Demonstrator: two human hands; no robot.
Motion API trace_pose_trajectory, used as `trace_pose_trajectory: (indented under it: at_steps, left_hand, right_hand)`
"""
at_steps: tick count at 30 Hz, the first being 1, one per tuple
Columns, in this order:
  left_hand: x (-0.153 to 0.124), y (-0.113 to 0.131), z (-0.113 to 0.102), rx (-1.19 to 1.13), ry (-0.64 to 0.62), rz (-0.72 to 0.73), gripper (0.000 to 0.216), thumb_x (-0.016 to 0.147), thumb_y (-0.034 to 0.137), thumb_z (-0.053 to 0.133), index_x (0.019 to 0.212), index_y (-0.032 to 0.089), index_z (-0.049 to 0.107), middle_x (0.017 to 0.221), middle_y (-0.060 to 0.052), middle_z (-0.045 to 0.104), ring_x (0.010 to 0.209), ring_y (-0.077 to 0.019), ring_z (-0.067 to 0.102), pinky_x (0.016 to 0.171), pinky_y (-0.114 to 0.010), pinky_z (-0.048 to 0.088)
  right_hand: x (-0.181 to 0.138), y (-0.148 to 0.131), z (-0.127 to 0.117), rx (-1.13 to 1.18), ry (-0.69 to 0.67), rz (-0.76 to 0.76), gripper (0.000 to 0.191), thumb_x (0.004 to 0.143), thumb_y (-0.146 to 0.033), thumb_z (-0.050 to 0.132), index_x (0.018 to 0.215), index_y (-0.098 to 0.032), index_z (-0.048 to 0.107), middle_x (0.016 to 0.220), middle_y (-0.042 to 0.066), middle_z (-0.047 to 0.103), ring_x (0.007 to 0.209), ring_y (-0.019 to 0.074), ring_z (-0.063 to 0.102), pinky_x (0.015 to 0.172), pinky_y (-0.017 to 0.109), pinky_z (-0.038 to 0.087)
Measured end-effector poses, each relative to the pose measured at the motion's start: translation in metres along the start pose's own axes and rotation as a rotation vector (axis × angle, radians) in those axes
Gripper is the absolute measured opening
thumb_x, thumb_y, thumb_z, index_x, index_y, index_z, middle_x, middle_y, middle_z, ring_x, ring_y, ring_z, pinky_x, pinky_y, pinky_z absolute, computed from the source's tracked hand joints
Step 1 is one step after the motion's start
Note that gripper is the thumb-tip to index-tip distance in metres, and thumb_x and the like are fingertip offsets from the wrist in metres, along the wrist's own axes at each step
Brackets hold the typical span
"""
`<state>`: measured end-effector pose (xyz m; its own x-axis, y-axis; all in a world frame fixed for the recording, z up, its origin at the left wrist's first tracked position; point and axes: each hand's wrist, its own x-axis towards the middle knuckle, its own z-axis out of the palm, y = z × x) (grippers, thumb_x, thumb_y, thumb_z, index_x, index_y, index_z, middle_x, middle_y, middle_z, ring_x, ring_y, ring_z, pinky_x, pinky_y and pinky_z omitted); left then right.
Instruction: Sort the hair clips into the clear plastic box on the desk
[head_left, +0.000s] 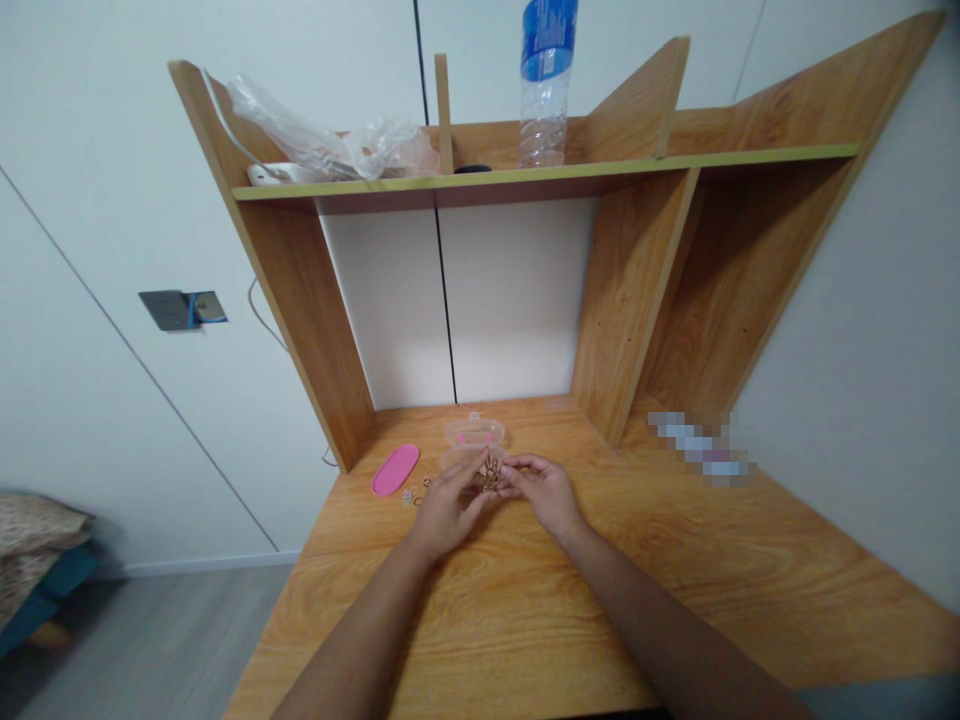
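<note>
My left hand (451,500) and my right hand (545,490) meet over the desk, fingers closed around a cluster of shiny gold-coloured jewellery (491,472). Its exact kind is too small to make out. Just behind them stands a clear plastic case (475,433), its lid raised, with two small pink parts showing. My left fingers partly cover the case's lower half. Left of that hand lie a pink oval lid or tray (395,470), a small clear sparkly piece (407,496) and a few tiny ring-like items (427,481).
A wooden shelf unit (525,178) rises from the back of the wooden desk (517,620). On its upper board are a plastic bottle (545,90) and crumpled clear bags (337,145). A blurred-out object (697,445) lies at the right, near the wall.
</note>
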<state>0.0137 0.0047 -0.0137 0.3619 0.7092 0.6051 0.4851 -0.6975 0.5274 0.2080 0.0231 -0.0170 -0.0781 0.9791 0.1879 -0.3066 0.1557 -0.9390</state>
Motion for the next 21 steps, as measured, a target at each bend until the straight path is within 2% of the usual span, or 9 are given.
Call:
trace_pose_trajectory:
  at_steps: [5, 8, 12, 18, 21]
  left_hand:
    - [0.0005, 0.0054, -0.0027, 0.025, 0.015, 0.034, 0.064, 0.094, 0.024, 0.063, 0.154, 0.028, 0.039, 0.125, -0.01, 0.072, 0.11, -0.024, 0.069, 0.097, -0.043, 0.056]
    - [0.0007, 0.0069, -0.0028, 0.02, 0.009, 0.026, 0.063, 0.095, 0.023, 0.061, 0.153, 0.028, 0.039, 0.122, -0.01, 0.073, 0.105, -0.0231, 0.07, 0.094, -0.042, 0.057]
    - [-0.0003, 0.0065, -0.0019, 0.02, 0.001, 0.032, 0.062, 0.095, 0.022, 0.06, 0.153, 0.026, 0.04, 0.126, -0.011, 0.071, 0.109, -0.0242, 0.068, 0.097, -0.043, 0.056]
    - [-0.0019, 0.0037, -0.0002, 0.051, -0.001, 0.044, 0.061, 0.094, 0.022, 0.06, 0.152, 0.024, 0.042, 0.125, -0.012, 0.071, 0.11, -0.0251, 0.068, 0.098, -0.043, 0.055]
    - [-0.0013, 0.0046, -0.0005, 0.061, 0.014, 0.049, 0.055, 0.094, 0.023, 0.06, 0.148, 0.024, 0.048, 0.126, -0.012, 0.071, 0.111, -0.0249, 0.068, 0.097, -0.042, 0.056]
  right_hand:
    - [-0.0005, -0.0013, 0.0003, 0.02, -0.023, 0.018, 0.05, 0.059, -0.054, 0.091, 0.087, -0.017, 0.072, 0.076, 0.004, 0.077, 0.066, 0.021, 0.074, 0.065, 0.036, 0.065]
    - [-0.0012, -0.0016, 0.0008, 0.033, -0.041, 0.027, 0.05, 0.061, -0.047, 0.092, 0.098, -0.019, 0.073, 0.084, 0.003, 0.076, 0.067, 0.0181, 0.074, 0.066, 0.035, 0.065]
    - [-0.0016, 0.0007, 0.0009, 0.03, -0.089, 0.044, 0.053, 0.065, -0.047, 0.09, 0.107, -0.018, 0.074, 0.087, 0.004, 0.077, 0.068, 0.017, 0.073, 0.068, 0.034, 0.064]
    - [-0.002, 0.0041, 0.0007, 0.004, -0.145, 0.036, 0.041, 0.069, -0.049, 0.087, 0.092, -0.017, 0.074, 0.082, 0.005, 0.078, 0.068, 0.0167, 0.072, 0.068, 0.032, 0.061]
    - [-0.0027, 0.0037, 0.0021, -0.006, -0.151, 0.021, 0.041, 0.07, -0.051, 0.086, 0.088, -0.018, 0.071, 0.078, 0.003, 0.076, 0.065, 0.0157, 0.07, 0.065, 0.03, 0.059]
